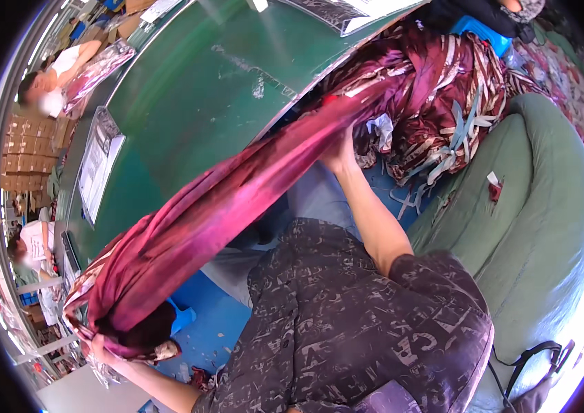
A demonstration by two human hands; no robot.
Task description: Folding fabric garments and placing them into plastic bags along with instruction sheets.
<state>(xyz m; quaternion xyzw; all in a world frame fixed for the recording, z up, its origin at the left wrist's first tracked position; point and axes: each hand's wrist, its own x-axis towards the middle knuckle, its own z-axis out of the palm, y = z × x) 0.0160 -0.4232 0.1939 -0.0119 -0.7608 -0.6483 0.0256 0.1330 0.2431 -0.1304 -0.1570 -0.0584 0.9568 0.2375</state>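
Note:
A long length of shiny maroon fabric (237, 199) stretches from the lower left up to the right, bunched lengthwise along the near edge of the green table. My left hand (102, 351) grips its lower-left end, where the cloth hangs in a loop with a pale patterned border. Farther up, my right hand (340, 153) holds the underside of the cloth, its fingers mostly hidden by the folds. Beyond that hand, the fabric runs into a big heap of maroon and cream striped cloth (436, 103), with pale blue-grey strips (463, 131) lying on it.
The green table (189, 117) bears papers in a clear sleeve (99, 165) on its left side. A bulky green padded bundle (512, 199) stands at my right. Scraps litter the blue floor (220, 323). Two people (61, 72) work beyond the table, near stacked cartons (29, 148).

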